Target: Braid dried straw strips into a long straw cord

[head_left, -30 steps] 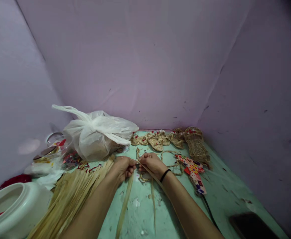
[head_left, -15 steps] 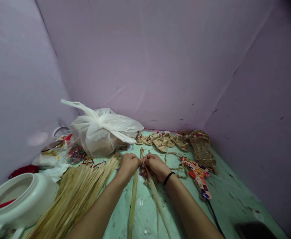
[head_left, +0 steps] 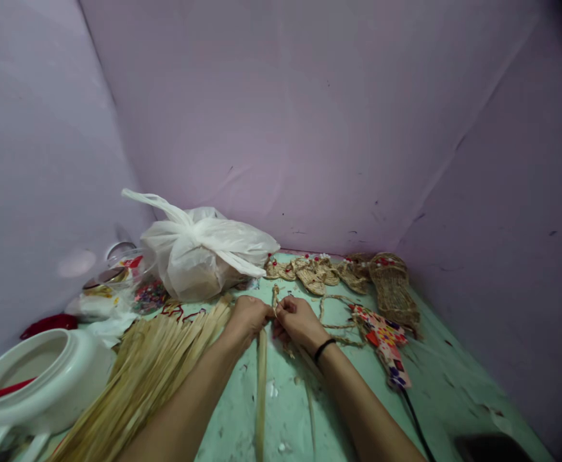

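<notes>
In the middle of the table my left hand (head_left: 250, 316) is closed, pinching dried plant-fibre strips. One flat pale strip (head_left: 262, 398) runs from it down toward me. My right hand (head_left: 301, 322), with a black band at the wrist, touches it fingertip to fingertip and is closed on fibre strips too. A thin strip (head_left: 310, 404) trails below that hand, partly behind the forearm. Just beyond both hands shows the end of a braided cord (head_left: 276, 292); the join between the fingers is hidden. More braided cord (head_left: 341, 340) lies in a loop to the right.
A bundle of loose strips (head_left: 165, 359) lies left, beside a white pot (head_left: 76, 378). Behind stands a knotted plastic bag (head_left: 204, 250). Small woven slippers (head_left: 312, 277) and a woven fibre piece (head_left: 391, 289) line the back. A flower-patterned glue gun (head_left: 382, 337) with a black cord lies right.
The strip below my right hand has swung right, partly behind the forearm. Both hands stay together in almost the same place, while the view has shifted slightly.
</notes>
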The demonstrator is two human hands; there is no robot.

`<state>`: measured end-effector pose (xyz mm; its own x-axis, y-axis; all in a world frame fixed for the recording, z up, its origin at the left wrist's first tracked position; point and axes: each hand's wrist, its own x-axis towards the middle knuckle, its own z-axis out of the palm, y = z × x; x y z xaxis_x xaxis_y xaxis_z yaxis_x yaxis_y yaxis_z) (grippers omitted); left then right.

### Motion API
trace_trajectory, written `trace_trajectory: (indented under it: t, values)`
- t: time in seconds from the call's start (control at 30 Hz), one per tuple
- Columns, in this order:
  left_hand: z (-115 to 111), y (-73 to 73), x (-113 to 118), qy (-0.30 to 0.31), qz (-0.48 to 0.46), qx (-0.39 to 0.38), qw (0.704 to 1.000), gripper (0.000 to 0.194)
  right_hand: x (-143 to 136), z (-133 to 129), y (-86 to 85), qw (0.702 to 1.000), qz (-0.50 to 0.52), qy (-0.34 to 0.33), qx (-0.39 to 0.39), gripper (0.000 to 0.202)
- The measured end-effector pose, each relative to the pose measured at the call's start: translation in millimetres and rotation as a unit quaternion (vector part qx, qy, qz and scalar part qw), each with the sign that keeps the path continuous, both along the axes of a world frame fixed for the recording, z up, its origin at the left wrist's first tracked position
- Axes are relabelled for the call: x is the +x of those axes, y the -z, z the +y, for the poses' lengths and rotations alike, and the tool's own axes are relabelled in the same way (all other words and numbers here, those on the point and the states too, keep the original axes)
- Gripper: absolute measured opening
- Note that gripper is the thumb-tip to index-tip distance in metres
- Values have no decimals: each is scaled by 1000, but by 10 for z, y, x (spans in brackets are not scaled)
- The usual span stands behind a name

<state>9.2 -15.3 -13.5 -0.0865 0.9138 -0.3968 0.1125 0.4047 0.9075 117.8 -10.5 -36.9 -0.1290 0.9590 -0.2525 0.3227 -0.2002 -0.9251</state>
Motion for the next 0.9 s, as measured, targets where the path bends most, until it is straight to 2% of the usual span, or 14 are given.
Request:
trace_trajectory:
  t: [0.07,0.17,0.27,0.43,0.6,0.77,0.9]
  values:
    - [19,37,25,-17,25,26,999,20,22,13,-27,995,-81,-8,58,7]
    - [55,91,20,-11,54,39,998,18,43,27,-107,967,-216,2,135,11]
    - [76,115,-5,4,92,49,995,14,49,42,-173,961,-249,6,118,11]
    - [72,103,-36,21,84,49,995,12,87,35,-292,995,-96,-29,-2,14]
    - [35,36,-68,28,33,40,998,14,112,-23,-433,993,67,-41,-89,13]
    - [4,-35,-72,30,16,32,999,13,91,11,-326,988,108,13,-111,6]
    - [6,-47,-57,33,19,21,999,13,72,38,-212,979,155,5,-132,5]
